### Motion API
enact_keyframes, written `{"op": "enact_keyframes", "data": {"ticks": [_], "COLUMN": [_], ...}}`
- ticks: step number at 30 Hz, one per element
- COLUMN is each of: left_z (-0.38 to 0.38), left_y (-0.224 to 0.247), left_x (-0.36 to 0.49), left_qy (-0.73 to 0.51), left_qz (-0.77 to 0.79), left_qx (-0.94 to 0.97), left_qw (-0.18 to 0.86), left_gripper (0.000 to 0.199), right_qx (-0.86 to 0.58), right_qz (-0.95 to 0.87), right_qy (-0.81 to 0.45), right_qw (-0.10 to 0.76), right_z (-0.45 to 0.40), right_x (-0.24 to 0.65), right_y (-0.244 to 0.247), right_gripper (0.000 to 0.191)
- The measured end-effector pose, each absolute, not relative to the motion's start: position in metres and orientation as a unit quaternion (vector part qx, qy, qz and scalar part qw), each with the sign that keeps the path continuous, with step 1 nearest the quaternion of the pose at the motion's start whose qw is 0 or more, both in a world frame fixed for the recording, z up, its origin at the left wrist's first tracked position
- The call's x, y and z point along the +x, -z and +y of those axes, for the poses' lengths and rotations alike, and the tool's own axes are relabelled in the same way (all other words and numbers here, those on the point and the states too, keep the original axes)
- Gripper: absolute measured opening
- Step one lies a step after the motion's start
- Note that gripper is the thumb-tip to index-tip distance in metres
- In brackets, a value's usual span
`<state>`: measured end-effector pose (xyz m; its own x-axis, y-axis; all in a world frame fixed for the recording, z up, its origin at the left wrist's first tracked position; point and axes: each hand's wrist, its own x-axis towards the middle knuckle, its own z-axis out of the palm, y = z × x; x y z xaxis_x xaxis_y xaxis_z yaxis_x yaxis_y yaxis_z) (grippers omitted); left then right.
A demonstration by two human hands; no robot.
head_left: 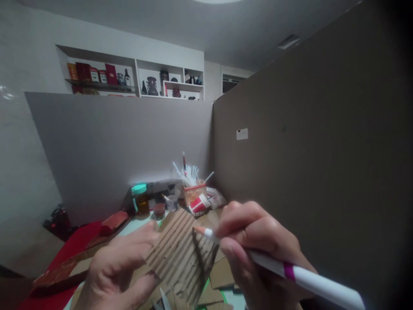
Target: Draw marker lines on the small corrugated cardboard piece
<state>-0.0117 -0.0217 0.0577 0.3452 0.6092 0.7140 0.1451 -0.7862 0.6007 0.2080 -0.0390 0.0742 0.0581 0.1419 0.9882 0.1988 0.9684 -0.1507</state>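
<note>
A piece of corrugated cardboard [180, 258] with its ridges exposed is tilted up in the middle. My left hand [121, 267] pinches its left edge between thumb and fingers. In my right hand [258, 245] is a white marker [322, 286] with a purple band, its orange-brown tip touching or just over the upper right part of the ridges. Small dark marks dot the ridges. Below the cardboard piece, scissor blades [165, 299] show at the bottom edge; their handles are out of view.
Cut cardboard pieces [222, 273] lie beneath my hands. Farther back are a jar with a teal lid [141, 202], a basket of white sticks [195, 193] and a tipped red-and-white cup [198, 204]. Red material [77, 245] lies left. Grey panels [129, 137] stand behind and right.
</note>
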Motion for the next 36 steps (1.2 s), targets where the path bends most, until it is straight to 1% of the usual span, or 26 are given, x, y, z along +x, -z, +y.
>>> {"op": "enact_keyframes", "data": {"ticks": [2, 6, 9, 12, 15, 16, 20, 21, 23, 26, 28, 32, 36], "left_z": [-0.021, -0.017, -0.015, -0.017, -0.022, -0.023, -0.023, -0.022, -0.021, -0.018, -0.017, -0.016, -0.018], "left_y": [-0.057, -0.061, -0.064, -0.063, -0.060, -0.059, -0.056, -0.056, -0.054, -0.054, -0.055, -0.059, -0.056], "left_x": [-0.013, -0.014, -0.013, -0.013, -0.010, -0.009, -0.002, -0.001, -0.002, -0.007, -0.010, -0.008, 0.000], "left_qy": [-0.519, -0.502, -0.492, -0.497, -0.517, -0.518, -0.545, -0.551, -0.546, -0.518, -0.514, -0.482, -0.544], "left_qz": [0.238, 0.186, 0.175, 0.181, 0.232, 0.236, 0.191, 0.185, 0.186, 0.202, 0.204, 0.184, 0.170], "left_qx": [0.789, 0.815, 0.825, 0.816, 0.786, 0.785, 0.772, 0.768, 0.771, 0.784, 0.788, 0.819, 0.790], "left_qw": [0.229, 0.223, 0.218, 0.232, 0.246, 0.246, 0.265, 0.268, 0.271, 0.275, 0.272, 0.250, 0.225], "left_gripper": [0.023, 0.022, 0.021, 0.021, 0.027, 0.027, 0.022, 0.024, 0.026, 0.022, 0.026, 0.025, 0.028], "right_qx": [-0.128, -0.113, -0.133, -0.130, -0.125, -0.128, -0.122, -0.123, -0.130, -0.127, -0.126, -0.127, -0.128], "right_qz": [-0.681, -0.691, -0.685, -0.692, -0.689, -0.684, -0.691, -0.691, -0.680, -0.677, -0.679, -0.676, -0.678], "right_qy": [0.015, 0.016, 0.021, 0.027, 0.015, 0.013, 0.017, 0.016, 0.012, 0.018, 0.018, 0.017, 0.026], "right_qw": [0.721, 0.714, 0.716, 0.710, 0.714, 0.718, 0.713, 0.712, 0.721, 0.724, 0.723, 0.725, 0.723], "right_z": [-0.038, -0.038, -0.039, -0.039, -0.040, -0.040, -0.039, -0.039, -0.038, -0.037, -0.037, -0.036, -0.035], "right_x": [0.208, 0.209, 0.210, 0.210, 0.210, 0.210, 0.211, 0.212, 0.212, 0.212, 0.212, 0.211, 0.211], "right_y": [-0.073, -0.072, -0.072, -0.071, -0.071, -0.071, -0.072, -0.072, -0.072, -0.071, -0.071, -0.074, -0.076], "right_gripper": [0.024, 0.022, 0.021, 0.021, 0.022, 0.022, 0.024, 0.024, 0.023, 0.024, 0.024, 0.024, 0.024]}}
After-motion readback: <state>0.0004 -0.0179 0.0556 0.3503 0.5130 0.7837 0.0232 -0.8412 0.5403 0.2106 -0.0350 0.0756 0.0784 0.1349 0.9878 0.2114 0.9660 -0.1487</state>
